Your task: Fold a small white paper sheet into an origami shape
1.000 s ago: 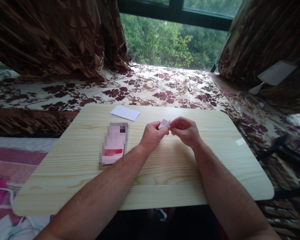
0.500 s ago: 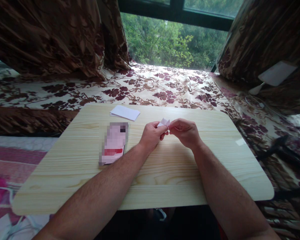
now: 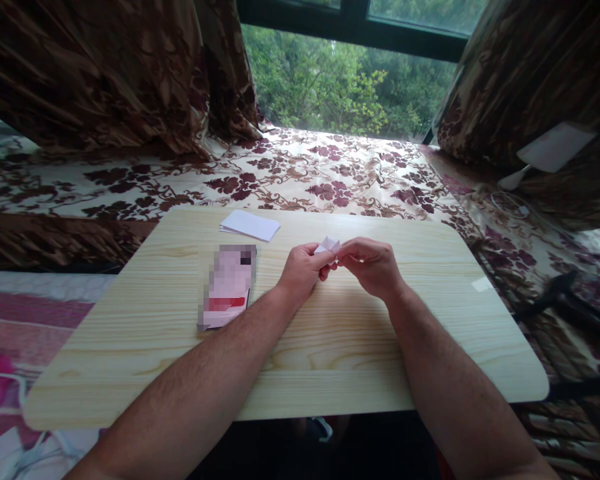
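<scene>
Folded white paper (image 3: 329, 244), one, small: sits above the wood-grain counter (image 3: 330, 353) between the two hands. Left hand (image 3: 301, 272): grips it between thumb and fingers. Right hand (image 3: 371, 263): fingertips pinch its right edge. White paper stack (image 3: 250, 225): lies beyond and left of the left hand. Phone (image 3: 229, 283), pink-backed, partly pixelated: lies left of the left hand, nearer than the stack.

Compared with a second ago, the left hand (image 3: 300, 270) shows more of its fingers (image 3: 325, 273) below the folded paper (image 3: 330, 244), and the right hand (image 3: 373, 263) is turned slightly.
</scene>
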Motion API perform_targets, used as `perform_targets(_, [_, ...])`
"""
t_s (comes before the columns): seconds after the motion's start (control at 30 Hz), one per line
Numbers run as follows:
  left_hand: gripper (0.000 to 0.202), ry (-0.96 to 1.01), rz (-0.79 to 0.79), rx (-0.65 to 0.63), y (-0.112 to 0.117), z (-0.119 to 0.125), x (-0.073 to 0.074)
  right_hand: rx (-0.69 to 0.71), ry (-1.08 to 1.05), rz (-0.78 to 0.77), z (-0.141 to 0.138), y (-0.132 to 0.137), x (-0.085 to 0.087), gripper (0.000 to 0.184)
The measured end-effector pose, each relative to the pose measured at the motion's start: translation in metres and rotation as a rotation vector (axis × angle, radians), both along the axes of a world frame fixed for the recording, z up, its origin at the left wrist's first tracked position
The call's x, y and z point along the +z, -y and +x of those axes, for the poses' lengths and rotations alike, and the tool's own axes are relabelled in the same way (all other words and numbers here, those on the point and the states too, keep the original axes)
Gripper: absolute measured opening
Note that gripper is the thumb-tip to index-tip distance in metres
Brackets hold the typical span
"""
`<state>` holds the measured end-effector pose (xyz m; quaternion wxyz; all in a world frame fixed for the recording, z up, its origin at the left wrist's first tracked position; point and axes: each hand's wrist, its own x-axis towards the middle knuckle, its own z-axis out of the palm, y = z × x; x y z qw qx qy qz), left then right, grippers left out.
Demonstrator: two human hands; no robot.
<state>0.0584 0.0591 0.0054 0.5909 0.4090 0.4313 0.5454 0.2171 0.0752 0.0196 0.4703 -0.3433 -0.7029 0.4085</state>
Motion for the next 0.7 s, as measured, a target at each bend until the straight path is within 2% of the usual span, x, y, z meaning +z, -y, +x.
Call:
perform_targets(0.13, [0.012,0.014,-0.006,0.0,-0.0001,-0.0002,0.0013,0.0,0.072,0.11,0.0007,0.0009,0.0034,0.01])
perform_targets(0.47, [0.019,0.058,-0.038,-0.019,0.0005,-0.0007,0.0055,-0.013,0.062,0.16,0.0006,-0.0005,0.0032,0.008])
perform_targets(0.57, [0.016,0.039,-0.031,0.001,0.0002,-0.0002,0.0047,-0.005,0.035,0.127,-0.0002,-0.0001,0.0007,0.006])
perform_targets(0.7, [0.012,0.024,-0.008,0.017,-0.0005,-0.0001,0.0029,0.031,-0.085,-0.043,-0.0026,0.0019,0.0011,0.01])
